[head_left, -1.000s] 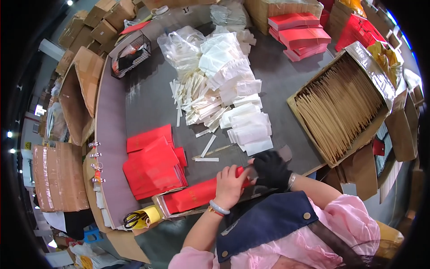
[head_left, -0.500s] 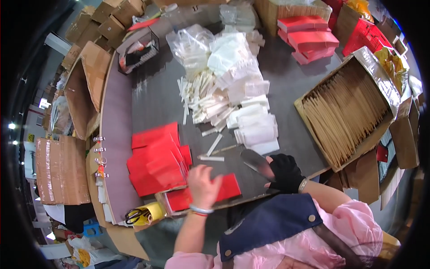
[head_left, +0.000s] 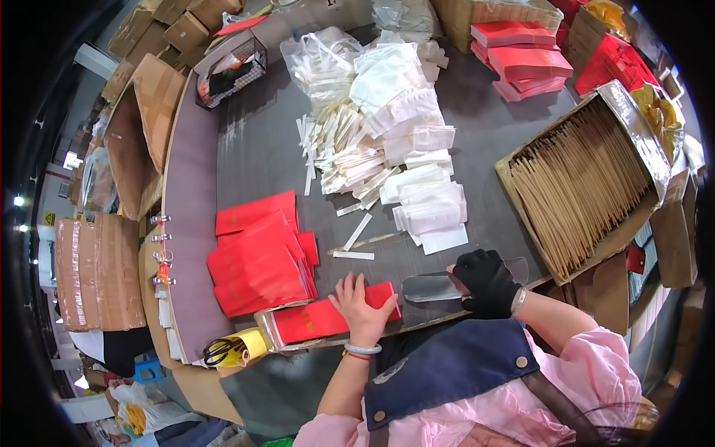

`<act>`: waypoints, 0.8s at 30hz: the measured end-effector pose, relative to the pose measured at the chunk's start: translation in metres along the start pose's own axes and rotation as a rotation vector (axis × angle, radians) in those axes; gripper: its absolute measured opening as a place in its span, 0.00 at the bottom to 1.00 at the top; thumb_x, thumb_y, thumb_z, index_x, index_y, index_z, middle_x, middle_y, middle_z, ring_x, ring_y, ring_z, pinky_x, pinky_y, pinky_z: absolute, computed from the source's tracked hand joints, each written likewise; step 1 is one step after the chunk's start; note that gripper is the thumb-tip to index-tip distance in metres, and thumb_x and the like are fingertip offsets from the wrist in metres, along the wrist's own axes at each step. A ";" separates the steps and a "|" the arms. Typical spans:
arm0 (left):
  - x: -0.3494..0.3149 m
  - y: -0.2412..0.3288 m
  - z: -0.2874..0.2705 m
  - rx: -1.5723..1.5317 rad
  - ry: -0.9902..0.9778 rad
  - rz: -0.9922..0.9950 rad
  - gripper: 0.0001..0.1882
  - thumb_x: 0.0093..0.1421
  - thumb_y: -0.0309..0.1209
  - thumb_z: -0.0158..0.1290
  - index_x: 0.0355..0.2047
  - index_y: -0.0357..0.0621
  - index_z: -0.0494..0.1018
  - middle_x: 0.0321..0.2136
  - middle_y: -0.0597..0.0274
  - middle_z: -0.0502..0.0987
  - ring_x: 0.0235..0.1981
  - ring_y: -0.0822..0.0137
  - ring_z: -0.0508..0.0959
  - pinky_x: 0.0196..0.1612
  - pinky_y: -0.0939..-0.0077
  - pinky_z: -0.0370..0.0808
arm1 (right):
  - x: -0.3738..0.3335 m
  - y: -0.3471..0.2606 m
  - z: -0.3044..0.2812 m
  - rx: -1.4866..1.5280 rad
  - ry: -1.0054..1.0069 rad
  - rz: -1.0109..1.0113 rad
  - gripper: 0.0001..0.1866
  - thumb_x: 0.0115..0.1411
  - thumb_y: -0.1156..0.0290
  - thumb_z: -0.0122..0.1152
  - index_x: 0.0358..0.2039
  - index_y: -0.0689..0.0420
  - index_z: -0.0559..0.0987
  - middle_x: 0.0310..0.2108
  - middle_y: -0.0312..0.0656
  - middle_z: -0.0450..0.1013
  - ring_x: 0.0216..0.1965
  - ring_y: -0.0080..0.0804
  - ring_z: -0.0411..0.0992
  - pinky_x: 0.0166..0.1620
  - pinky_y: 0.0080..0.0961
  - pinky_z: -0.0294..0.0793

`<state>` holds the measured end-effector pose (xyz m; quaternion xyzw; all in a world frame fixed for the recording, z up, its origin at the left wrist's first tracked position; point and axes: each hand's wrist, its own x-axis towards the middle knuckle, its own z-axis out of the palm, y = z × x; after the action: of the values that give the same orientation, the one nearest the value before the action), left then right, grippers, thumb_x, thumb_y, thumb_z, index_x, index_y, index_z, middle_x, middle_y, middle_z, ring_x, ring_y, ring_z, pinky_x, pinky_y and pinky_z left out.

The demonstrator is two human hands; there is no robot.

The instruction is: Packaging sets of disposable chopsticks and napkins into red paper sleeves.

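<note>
My left hand (head_left: 363, 314) lies with fingers spread on a long red paper packet (head_left: 304, 322) near the table's front edge. It wears a bracelet and a red string at the wrist. Closed round a shiny grey, see-through-looking strip with a rounded end (head_left: 430, 288) is my right hand (head_left: 485, 284), in a black fingerless glove. The strip sticks out on both sides of the hand, low over the tabletop. What it is made of, I cannot tell. Left of my hands, red paper envelopes (head_left: 257, 264) lie in an overlapping pile.
White paper slips and pouches (head_left: 428, 205) are heaped mid-table. At right stands a carton (head_left: 547, 257) packed with brown cardboard pieces. Red bundles (head_left: 525, 63) are stacked at the back right. A yellow holder with black scissors (head_left: 242, 350) sits at the front left corner, a wire basket (head_left: 234, 78) farther back.
My left hand has come down onto the red packet, its fingers spreading. The grey strip has turned from slanting to nearly level, and my right hand has shifted slightly along with it.
</note>
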<state>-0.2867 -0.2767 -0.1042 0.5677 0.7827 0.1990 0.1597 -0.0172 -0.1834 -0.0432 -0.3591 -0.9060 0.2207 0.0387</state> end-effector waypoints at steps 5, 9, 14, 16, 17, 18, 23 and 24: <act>0.000 0.002 -0.004 -0.002 -0.043 -0.017 0.45 0.43 0.52 0.66 0.56 0.36 0.67 0.59 0.45 0.64 0.64 0.44 0.56 0.65 0.37 0.41 | 0.012 -0.004 0.012 0.083 -0.019 -0.094 0.34 0.38 0.59 0.69 0.49 0.54 0.74 0.44 0.46 0.70 0.46 0.47 0.68 0.46 0.42 0.65; 0.002 0.004 -0.008 -0.031 -0.103 0.024 0.44 0.45 0.50 0.66 0.57 0.36 0.66 0.60 0.44 0.63 0.65 0.45 0.56 0.65 0.36 0.41 | 0.048 -0.033 0.048 0.176 -0.048 -0.131 0.32 0.45 0.53 0.67 0.50 0.55 0.73 0.45 0.46 0.70 0.47 0.45 0.68 0.49 0.42 0.65; 0.033 -0.016 -0.026 -0.154 -0.097 0.134 0.29 0.51 0.37 0.63 0.52 0.40 0.71 0.54 0.48 0.71 0.56 0.46 0.68 0.61 0.44 0.58 | 0.044 -0.016 0.046 0.171 0.231 -0.201 0.36 0.47 0.48 0.67 0.53 0.55 0.72 0.50 0.46 0.70 0.51 0.44 0.67 0.53 0.42 0.64; 0.066 -0.024 -0.027 -0.045 0.097 0.284 0.17 0.50 0.30 0.62 0.41 0.42 0.77 0.42 0.54 0.75 0.45 0.50 0.73 0.49 0.58 0.69 | 0.029 0.014 0.022 0.135 0.401 -0.034 0.36 0.42 0.53 0.72 0.52 0.54 0.73 0.52 0.45 0.70 0.54 0.46 0.66 0.56 0.43 0.63; 0.078 -0.021 -0.027 0.043 0.124 0.312 0.12 0.49 0.29 0.62 0.36 0.43 0.79 0.38 0.56 0.76 0.41 0.52 0.73 0.44 0.60 0.70 | 0.015 0.034 0.007 0.133 0.486 0.030 0.34 0.42 0.59 0.74 0.50 0.55 0.74 0.51 0.46 0.71 0.53 0.46 0.67 0.56 0.42 0.64; 0.083 -0.021 -0.026 0.033 0.121 0.322 0.12 0.49 0.29 0.62 0.36 0.43 0.79 0.38 0.56 0.76 0.41 0.52 0.73 0.44 0.60 0.70 | 0.003 0.058 -0.005 0.145 0.556 0.101 0.29 0.43 0.67 0.73 0.48 0.55 0.76 0.48 0.48 0.72 0.50 0.47 0.70 0.54 0.38 0.67; 0.108 -0.033 -0.023 0.107 -0.111 0.380 0.04 0.49 0.27 0.62 0.21 0.45 0.77 0.29 0.59 0.74 0.35 0.53 0.73 0.38 0.59 0.71 | -0.094 0.184 -0.033 -0.001 0.908 0.654 0.21 0.51 0.73 0.67 0.47 0.60 0.75 0.46 0.47 0.74 0.48 0.45 0.72 0.53 0.35 0.70; 0.110 -0.036 -0.021 0.084 -0.144 0.407 0.04 0.49 0.27 0.61 0.24 0.46 0.76 0.29 0.58 0.74 0.35 0.52 0.73 0.37 0.58 0.71 | -0.113 0.208 -0.039 0.055 0.931 0.775 0.20 0.53 0.72 0.65 0.47 0.61 0.76 0.46 0.48 0.74 0.49 0.44 0.72 0.54 0.35 0.69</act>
<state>-0.3601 -0.1844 -0.1067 0.7328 0.6462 0.1531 0.1479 0.2069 -0.1105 -0.0870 -0.7205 -0.5911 0.0618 0.3574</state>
